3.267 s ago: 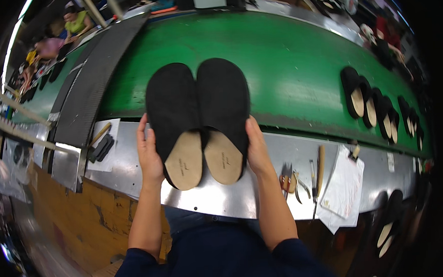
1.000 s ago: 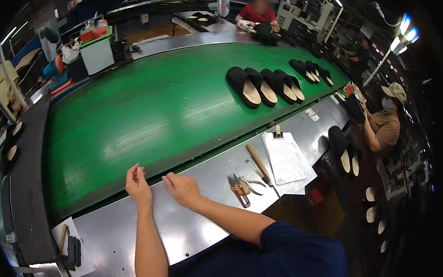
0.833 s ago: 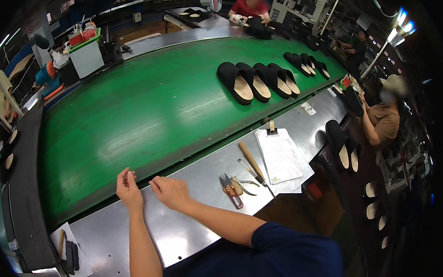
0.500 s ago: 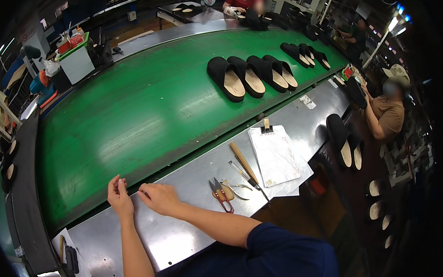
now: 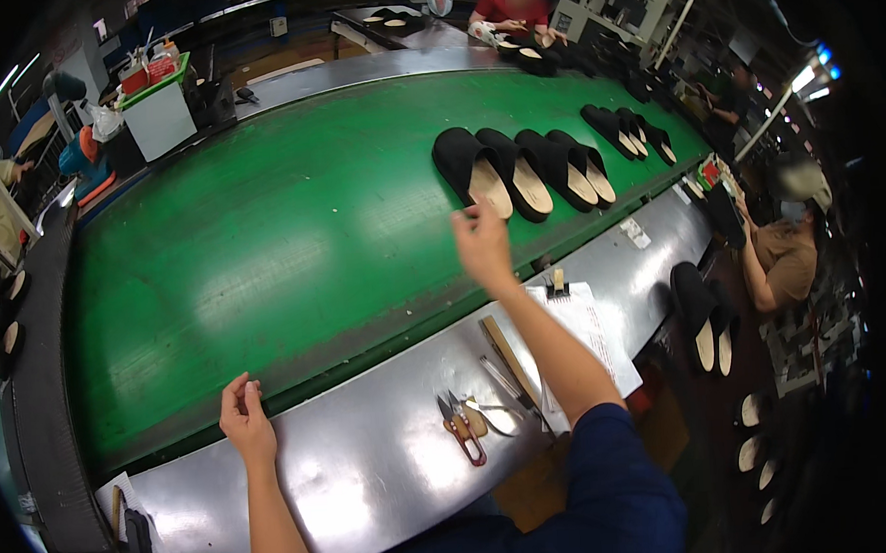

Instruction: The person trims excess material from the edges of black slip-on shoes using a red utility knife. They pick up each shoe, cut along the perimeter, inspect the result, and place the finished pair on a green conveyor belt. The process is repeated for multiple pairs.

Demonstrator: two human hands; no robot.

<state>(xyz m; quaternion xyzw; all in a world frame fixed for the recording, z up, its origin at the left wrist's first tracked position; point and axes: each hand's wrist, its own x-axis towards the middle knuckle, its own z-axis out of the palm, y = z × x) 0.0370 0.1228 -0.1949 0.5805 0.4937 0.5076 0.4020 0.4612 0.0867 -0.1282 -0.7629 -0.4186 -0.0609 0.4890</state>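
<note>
Over the green conveyor belt (image 5: 250, 226), my right hand (image 5: 484, 249) reaches forward with its fingers apart. Its fingertips overlap the front of the nearest black slip-on clog (image 5: 462, 155); whether they touch it I cannot tell. That clog leads a row of several, each with a pale insole, lying on the belt. My left hand (image 5: 247, 419) rests at the belt's near edge, fingers loosely bent and apart from the thumb, with nothing in it. Between my arms, on the metal table (image 5: 373, 460), lie red-handled thread snips (image 5: 469, 440) and metal nippers (image 5: 499, 419).
A wooden-handled tool (image 5: 507, 348), a pen (image 5: 498, 376) and a clipboard with papers (image 5: 601, 328) lie under or beside my right forearm. More clogs (image 5: 616, 132) sit farther along the belt. A co-worker (image 5: 787, 243) handles a dark clog at right; another person (image 5: 509, 13) works across the belt.
My right hand has left its place beside my left hand and reached forward and right to the row of clogs. The left hand stays nearly where it was. The whole view has shifted slightly.
</note>
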